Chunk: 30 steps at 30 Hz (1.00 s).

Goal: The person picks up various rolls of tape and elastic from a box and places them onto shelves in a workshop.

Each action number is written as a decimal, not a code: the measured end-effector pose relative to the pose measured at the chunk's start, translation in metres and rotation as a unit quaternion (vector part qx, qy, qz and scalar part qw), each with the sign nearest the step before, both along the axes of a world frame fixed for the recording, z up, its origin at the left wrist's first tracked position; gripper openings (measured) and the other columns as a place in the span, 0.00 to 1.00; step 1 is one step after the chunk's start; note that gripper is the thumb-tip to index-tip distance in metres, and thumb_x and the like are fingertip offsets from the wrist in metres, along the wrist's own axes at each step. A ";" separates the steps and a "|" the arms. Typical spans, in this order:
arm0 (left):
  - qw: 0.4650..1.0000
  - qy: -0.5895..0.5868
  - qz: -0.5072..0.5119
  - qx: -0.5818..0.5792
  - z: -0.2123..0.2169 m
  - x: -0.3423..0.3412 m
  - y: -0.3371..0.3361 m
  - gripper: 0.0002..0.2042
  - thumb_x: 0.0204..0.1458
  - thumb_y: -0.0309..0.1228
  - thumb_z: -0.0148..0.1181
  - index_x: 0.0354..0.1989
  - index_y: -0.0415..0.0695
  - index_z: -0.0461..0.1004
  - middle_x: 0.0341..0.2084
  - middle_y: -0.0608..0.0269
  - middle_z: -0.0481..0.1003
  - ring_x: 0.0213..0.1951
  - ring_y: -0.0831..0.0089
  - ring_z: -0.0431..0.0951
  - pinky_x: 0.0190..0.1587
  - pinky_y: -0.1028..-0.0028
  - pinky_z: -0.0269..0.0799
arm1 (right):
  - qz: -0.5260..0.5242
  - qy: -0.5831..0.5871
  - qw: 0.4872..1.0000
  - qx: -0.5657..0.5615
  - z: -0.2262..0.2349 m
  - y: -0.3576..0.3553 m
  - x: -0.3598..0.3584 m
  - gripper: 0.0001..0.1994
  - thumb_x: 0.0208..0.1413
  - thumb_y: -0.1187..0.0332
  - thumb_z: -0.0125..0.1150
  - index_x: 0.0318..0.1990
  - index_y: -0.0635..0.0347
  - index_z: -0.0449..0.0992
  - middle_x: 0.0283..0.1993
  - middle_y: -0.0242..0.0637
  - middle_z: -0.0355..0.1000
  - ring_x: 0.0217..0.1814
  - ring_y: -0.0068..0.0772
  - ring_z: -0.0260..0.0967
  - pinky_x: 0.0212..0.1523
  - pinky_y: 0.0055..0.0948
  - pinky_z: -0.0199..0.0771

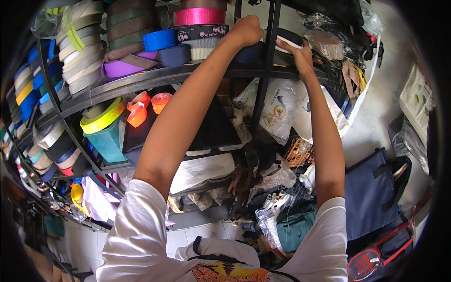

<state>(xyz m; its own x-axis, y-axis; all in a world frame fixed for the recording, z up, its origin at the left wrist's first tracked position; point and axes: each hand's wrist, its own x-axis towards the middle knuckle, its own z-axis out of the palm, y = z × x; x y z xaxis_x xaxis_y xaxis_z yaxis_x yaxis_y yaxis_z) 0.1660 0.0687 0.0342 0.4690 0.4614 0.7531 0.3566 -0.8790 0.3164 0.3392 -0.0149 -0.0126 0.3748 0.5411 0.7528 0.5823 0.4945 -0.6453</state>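
Both my arms reach up to a dark metal shelf (141, 80) stacked with rolls of webbing and ribbon. My left hand (248, 32) is curled into a fist beside the black patterned ribbon roll (202, 32); its fingertips face away, so what they hold is hidden. Under that wrist sits a dark navy roll (249, 54). Past the upright post, my right hand (301, 54) grips a black webbing roll (287, 36) with a white edge, thumb along its near side. A shiny pink ribbon roll (199, 16) and a blue roll (159, 40) lie left of my left hand.
Below are a teal bin (105, 141) with a neon yellow roll (102, 117), orange rolls (161, 102) and plastic bags (278, 110). An orange basket (298, 152) stands lower. At right are a navy bag (371, 192) and a red racket-shaped case (364, 264).
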 end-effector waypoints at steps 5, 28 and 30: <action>0.999 0.019 0.031 -0.027 -0.003 0.005 0.000 0.18 0.50 0.33 0.56 0.42 0.28 0.73 0.42 0.34 0.75 0.48 0.47 0.75 0.49 0.62 0.68 | 0.085 0.011 0.996 -0.037 0.015 0.039 0.029 0.43 0.40 0.46 0.70 0.57 0.72 0.64 0.50 0.48 0.72 0.54 0.37 0.69 0.57 0.29 0.64; 0.966 0.025 0.256 -0.030 0.001 0.007 -0.037 0.16 0.48 0.35 0.64 0.42 0.37 0.78 0.43 0.42 0.77 0.47 0.49 0.77 0.52 0.61 0.73 | 0.262 -0.118 0.951 -0.115 0.030 0.108 0.019 0.39 0.58 0.36 0.45 0.66 0.57 0.61 0.67 0.39 0.60 0.72 0.38 0.50 0.73 0.37 0.38; 0.946 0.006 0.324 0.019 -0.008 0.010 -0.049 0.13 0.48 0.32 0.64 0.41 0.39 0.79 0.41 0.45 0.78 0.46 0.51 0.78 0.49 0.61 0.75 | 0.279 -0.109 0.950 -0.085 0.025 0.102 0.009 0.42 0.56 0.35 0.48 0.65 0.64 0.62 0.66 0.45 0.60 0.70 0.41 0.51 0.71 0.37 0.42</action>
